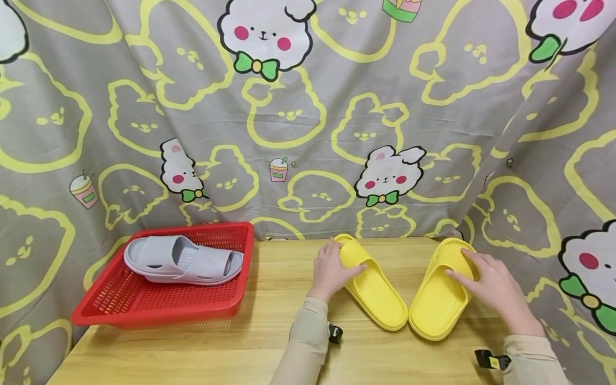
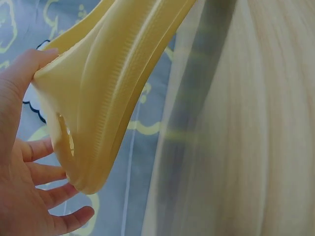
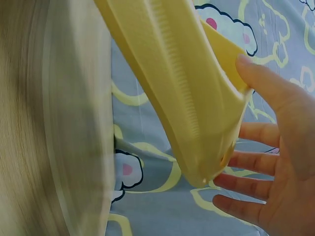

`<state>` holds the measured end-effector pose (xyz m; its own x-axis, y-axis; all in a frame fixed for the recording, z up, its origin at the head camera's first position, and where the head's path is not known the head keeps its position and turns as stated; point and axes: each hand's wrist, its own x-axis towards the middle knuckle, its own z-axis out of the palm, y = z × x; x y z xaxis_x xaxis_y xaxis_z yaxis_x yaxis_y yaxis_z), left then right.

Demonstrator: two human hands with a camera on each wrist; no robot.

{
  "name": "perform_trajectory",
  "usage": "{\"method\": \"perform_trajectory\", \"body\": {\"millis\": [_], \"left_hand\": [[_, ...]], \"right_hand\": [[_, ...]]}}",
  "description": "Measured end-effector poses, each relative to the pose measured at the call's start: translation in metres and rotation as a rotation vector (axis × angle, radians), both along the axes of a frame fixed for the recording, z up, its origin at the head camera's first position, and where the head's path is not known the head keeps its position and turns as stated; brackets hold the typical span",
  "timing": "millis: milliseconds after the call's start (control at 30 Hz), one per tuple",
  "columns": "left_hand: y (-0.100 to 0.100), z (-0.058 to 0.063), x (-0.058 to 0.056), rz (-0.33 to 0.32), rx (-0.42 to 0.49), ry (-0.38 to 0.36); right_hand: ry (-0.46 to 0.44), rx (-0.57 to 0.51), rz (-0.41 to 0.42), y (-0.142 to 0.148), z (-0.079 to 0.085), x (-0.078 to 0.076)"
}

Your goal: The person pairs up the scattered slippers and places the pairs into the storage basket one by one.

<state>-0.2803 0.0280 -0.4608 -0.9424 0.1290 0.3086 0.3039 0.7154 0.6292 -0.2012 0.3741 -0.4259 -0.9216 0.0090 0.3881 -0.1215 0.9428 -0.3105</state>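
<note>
Two yellow slippers are over the right part of the table, toes spread apart and heels close together. My left hand (image 1: 332, 270) holds the left yellow slipper (image 1: 377, 297) by its strap, thumb at the strap's inner edge and fingers along the outer side of the toe. On the right yellow slipper (image 1: 435, 310), my right hand (image 1: 495, 286) has a matching grip, its thumb (image 3: 268, 81) on the strap edge. The left wrist view shows the left thumb (image 2: 27, 66) against the strap too. Whether the soles touch the tabletop I cannot tell.
A red plastic basket (image 1: 192, 306) stands at the table's left, holding a pair of grey slippers (image 1: 204, 262), one overlapping the other. Around the wooden table (image 1: 284, 299) hangs a grey patterned curtain (image 1: 313, 160), close behind the yellow toes. Black straps sit at both wrists.
</note>
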Motion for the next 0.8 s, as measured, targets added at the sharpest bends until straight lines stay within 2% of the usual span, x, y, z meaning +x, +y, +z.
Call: {"method": "perform_trajectory", "body": {"millis": [333, 800], "left_hand": [[-0.009, 0.004, -0.002, 0.036, 0.009, 0.008], [-0.015, 0.007, -0.003, 0.05, 0.083, 0.017]], "right_hand": [[0.006, -0.024, -0.046, -0.005, 0.0, 0.002], [0.036, -0.053, -0.111, -0.02, -0.001, 0.001]]}}
